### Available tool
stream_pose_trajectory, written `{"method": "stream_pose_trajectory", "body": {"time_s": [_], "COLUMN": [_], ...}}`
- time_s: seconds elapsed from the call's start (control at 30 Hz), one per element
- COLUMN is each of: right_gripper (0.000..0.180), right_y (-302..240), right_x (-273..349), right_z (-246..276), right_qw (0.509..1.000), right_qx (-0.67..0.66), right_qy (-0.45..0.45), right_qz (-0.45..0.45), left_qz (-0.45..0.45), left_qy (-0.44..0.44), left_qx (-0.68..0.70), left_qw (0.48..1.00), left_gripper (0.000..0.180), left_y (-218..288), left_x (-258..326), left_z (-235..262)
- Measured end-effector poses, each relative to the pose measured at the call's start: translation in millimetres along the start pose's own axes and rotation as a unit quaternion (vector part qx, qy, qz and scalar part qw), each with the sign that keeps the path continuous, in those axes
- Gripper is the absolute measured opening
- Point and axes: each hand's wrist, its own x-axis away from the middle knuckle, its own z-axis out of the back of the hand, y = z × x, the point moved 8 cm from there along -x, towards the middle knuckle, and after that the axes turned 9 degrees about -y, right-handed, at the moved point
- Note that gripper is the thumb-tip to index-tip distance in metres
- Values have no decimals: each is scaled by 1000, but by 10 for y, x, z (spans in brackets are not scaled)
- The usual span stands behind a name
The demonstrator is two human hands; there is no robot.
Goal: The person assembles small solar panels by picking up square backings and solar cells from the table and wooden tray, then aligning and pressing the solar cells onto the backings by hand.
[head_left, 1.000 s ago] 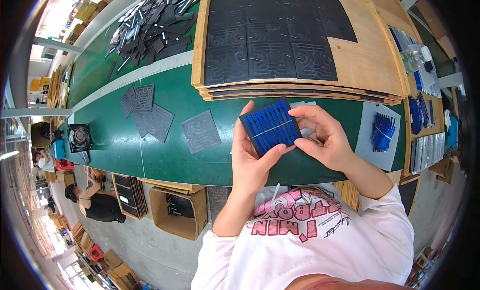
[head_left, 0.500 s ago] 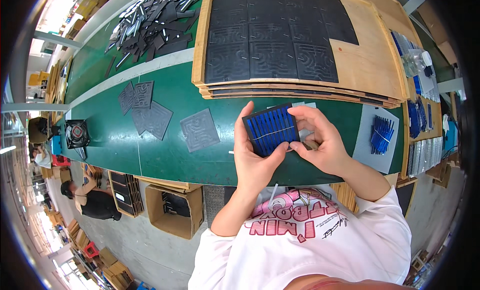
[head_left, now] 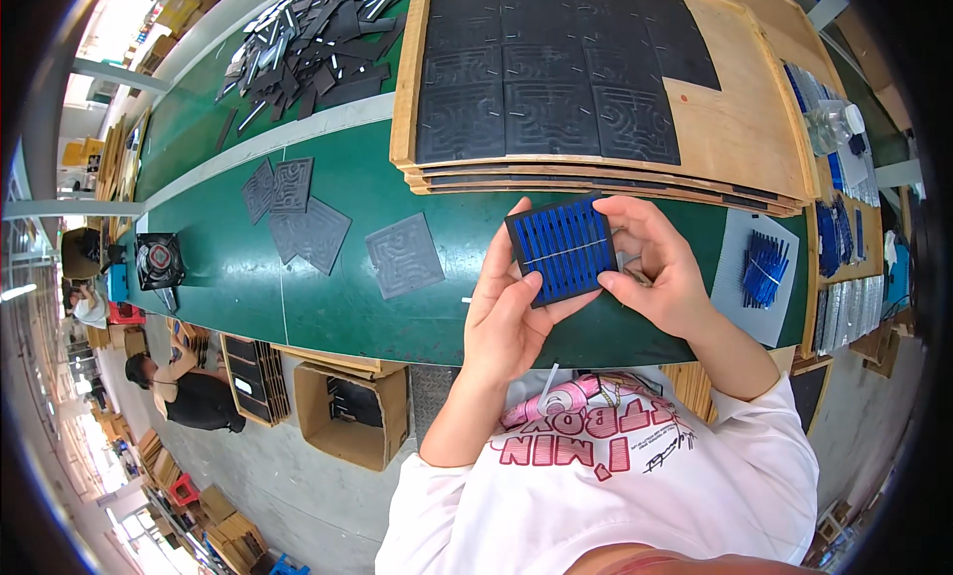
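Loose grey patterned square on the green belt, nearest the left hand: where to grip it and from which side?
The grey square mat lies flat on the green belt, apart from the other mats, so no edge is raised. Probably best from above: pinch at its near corner or slide it to the belt's near edge, then grip top and underside. The left hand is closest.

Bench (head_left: 328,307), far edge: stacked boards (head_left: 735,128) carrying mats (head_left: 556,78).
Bench middle: four loose mats (head_left: 402,255).
Bench, far left corner: scrap pile (head_left: 308,39).
Near edge, left: fan (head_left: 157,260).
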Motion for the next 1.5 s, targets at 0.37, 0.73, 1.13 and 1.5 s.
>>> {"method": "stream_pose_trajectory", "body": {"time_s": [0.37,0.73,1.13,1.5], "right_gripper": [72,72,46,49], "right_y": [-34,-87,-29,-104], "right_x": [-18,-19,8,50], "right_z": [94,217,324,332], "right_qw": [998,989,998,994], "right_qx": [36,128,-10,68], "right_qy": [54,72,59,90], "right_qz": [6,20,-25,-8], "left_qz": [5,-5,-17,-123], "left_qy": [-18,7,18,146], "left_qx": [-30,-146,-78,-423], "left_qw": [999,989,997,886], "left_gripper": [60,56,61,9], "left_y": [-82,-169,-16,251], "left_x": [-27,9,26,197], "left_z": [-24,-158,-88,140]}}
